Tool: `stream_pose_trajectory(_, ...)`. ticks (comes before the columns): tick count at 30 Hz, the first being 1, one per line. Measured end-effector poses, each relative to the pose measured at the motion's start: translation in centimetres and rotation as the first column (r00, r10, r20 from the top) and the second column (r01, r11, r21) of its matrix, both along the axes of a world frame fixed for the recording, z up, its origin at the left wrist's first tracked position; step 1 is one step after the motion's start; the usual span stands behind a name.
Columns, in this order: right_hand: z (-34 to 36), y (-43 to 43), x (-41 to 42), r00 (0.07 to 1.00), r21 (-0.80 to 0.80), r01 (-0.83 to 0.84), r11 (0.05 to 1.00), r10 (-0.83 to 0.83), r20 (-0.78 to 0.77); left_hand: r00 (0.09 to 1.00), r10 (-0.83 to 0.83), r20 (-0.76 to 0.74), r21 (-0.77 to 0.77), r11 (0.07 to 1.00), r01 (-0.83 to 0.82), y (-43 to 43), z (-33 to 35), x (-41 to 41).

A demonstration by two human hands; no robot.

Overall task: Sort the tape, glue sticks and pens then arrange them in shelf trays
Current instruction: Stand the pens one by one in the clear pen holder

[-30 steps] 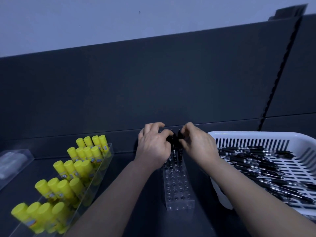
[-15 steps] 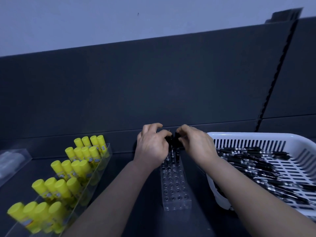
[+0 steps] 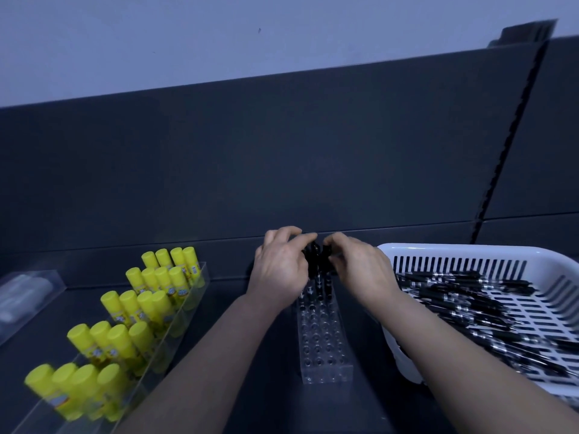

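Pinches a small bunch of black pens (image 3: 315, 261) between left hand (image 3: 279, 266) and right hand (image 3: 360, 269), fingers of both curled round the tops, at centre frame over the far rows of the clear drilled pen holder (image 3: 324, 346); probably seating them upright in the holes. Leaves the near rows unfilled. Just right of the holder, white slotted basket (image 3: 463, 250) heaped with loose pens (image 3: 463, 296), crowding that side beneath the right forearm. Lower left, yellow glue sticks (image 3: 147, 303) upright in a clear stepped tray (image 3: 203, 278). Far left edge, second clear tray (image 3: 47, 277), contents too blurred to name.
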State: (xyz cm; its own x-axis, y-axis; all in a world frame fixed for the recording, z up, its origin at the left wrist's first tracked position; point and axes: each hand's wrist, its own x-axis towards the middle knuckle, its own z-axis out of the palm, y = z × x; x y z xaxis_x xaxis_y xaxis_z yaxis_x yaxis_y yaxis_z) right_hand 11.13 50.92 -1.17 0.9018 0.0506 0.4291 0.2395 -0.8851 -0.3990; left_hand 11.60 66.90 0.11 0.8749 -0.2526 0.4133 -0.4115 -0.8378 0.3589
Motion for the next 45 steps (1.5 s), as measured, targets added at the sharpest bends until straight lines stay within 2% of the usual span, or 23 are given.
stream_pose_trajectory(3,0.2,0.1,0.0,0.996,-0.029,0.017,0.999,-0.015,0.083,0.996,0.091,0.012,-0.074,0.993,-0.090,0.7,0.1,0.4)
stream_pose_trajectory(7,0.3,0.6,0.2,0.990,-0.051,0.012,0.999,-0.005,0.138,0.980,0.200,0.015,-0.089,0.976,-0.198,1.9,-0.2,0.5)
stream_pose_trajectory(13,-0.4,1.4,0.5,0.971,-0.072,0.047,0.996,-0.029,0.237,0.982,0.174,0.073,-0.089,0.982,-0.167,2.3,-0.9,0.4)
stream_pose_trajectory(19,-0.4,1.3,0.6,0.966,-0.073,0.059,0.996,-0.039,0.256,0.955,0.180,0.234,-0.141,0.979,-0.149,2.1,-1.7,0.2)
stream_pose_trajectory(27,-0.3,1.4,0.6,0.974,-0.062,0.052,0.997,-0.037,0.226,0.982,0.129,0.138,-0.167,0.980,-0.106,1.9,-1.3,0.8)
stream_pose_trajectory(32,-0.3,1.3,0.7,0.975,-0.051,0.036,0.998,-0.023,0.222,0.981,0.111,0.157,-0.114,0.989,-0.094,1.9,-0.3,1.4)
stream_pose_trajectory(35,-0.3,1.3,0.6,0.973,-0.037,0.021,0.999,-0.012,0.229,0.979,0.092,0.181,-0.154,0.986,-0.064,2.0,-0.4,1.1)
stream_pose_trajectory(39,-0.2,1.4,0.8,0.977,-0.029,0.001,1.000,0.005,0.215,0.991,0.073,0.115,-0.174,0.983,-0.052,2.2,-0.8,1.1)
stream_pose_trajectory(45,-0.3,1.2,0.8,0.980,-0.029,-0.051,0.998,0.056,0.192,0.997,0.062,0.052,-0.091,0.994,-0.058,1.3,0.5,1.4)
